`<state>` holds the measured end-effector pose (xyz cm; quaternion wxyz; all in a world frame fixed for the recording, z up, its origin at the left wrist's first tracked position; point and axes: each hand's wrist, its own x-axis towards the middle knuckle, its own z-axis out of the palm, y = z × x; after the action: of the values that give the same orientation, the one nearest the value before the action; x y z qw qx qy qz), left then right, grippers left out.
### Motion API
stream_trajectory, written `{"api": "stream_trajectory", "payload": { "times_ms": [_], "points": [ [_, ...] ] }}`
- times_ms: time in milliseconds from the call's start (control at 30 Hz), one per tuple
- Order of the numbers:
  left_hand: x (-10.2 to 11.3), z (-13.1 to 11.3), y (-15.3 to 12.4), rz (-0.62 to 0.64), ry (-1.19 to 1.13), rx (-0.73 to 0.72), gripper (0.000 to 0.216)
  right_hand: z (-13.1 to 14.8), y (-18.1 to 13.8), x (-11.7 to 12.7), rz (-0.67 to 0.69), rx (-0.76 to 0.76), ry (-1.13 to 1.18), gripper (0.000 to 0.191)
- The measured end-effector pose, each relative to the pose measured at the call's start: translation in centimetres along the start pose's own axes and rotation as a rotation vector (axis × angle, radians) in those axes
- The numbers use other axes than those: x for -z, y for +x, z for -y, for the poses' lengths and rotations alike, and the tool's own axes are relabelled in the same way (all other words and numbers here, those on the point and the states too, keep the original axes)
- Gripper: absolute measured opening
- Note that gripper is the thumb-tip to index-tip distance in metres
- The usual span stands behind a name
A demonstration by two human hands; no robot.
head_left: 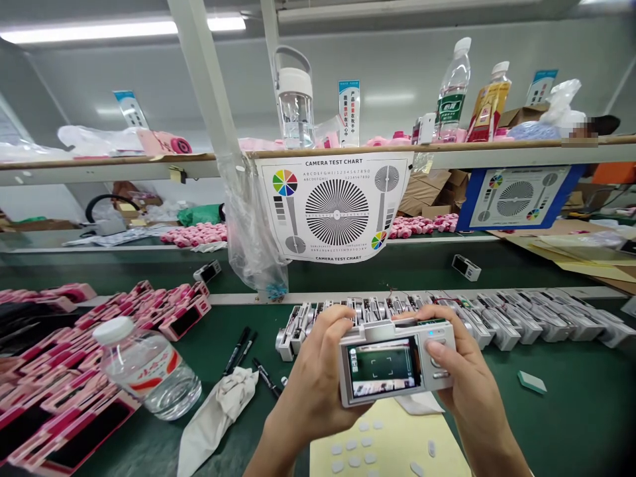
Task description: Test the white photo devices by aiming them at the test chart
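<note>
White camera (385,370), edges under left hand (313,374), right hand (472,377)

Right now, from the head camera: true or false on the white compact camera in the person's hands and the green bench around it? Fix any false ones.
1. The left hand and right hand both hold the silver-white compact camera. True.
2. The camera's rear screen faces away from the person. False: it faces the person and shows a live view with framing marks.
3. The black-and-white camera test chart hangs from the shelf edge ahead of the hands. True.
4. The clear plastic water bottle with a white cap stands upright. False: it lies on its side, left of the hands.
5. The camera bodies in the long row behind the hands are pink. False: they are silver-white; pink camera bodies lie at the left.
</note>
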<state>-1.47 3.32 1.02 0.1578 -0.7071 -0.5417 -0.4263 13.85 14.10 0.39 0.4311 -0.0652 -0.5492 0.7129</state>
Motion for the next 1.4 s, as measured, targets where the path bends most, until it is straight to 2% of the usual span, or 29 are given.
{"api": "stream_trajectory", "payload": {
  "times_ms": [267, 467, 833, 1000, 1400],
  "points": [
    [0.02, 0.04, 0.03, -0.012, -0.002, -0.002, 0.064, 0.25, -0.32, -0.31, -0.060, -0.026, 0.008, 0.016],
    [-0.04, 0.13, 0.13, -0.009, -0.002, 0.003, 0.064, 0.03, -0.03, 0.20, 0.000, 0.006, -0.040, 0.017],
    [-0.05, 0.16, 0.17, -0.010, -0.003, 0.004, 0.065, 0.12, -0.21, -0.20, -0.067, -0.018, -0.042, 0.018],
    [-0.06, 0.16, 0.16, -0.007, 0.003, 0.002, 0.064, 0.04, -0.14, -0.04, -0.025, -0.015, -0.050, 0.018],
    [-0.06, 0.25, 0.14, -0.002, -0.001, 0.010, 0.064, 0.24, -0.15, -0.31, -0.031, 0.006, -0.074, 0.015]
  ]
}}
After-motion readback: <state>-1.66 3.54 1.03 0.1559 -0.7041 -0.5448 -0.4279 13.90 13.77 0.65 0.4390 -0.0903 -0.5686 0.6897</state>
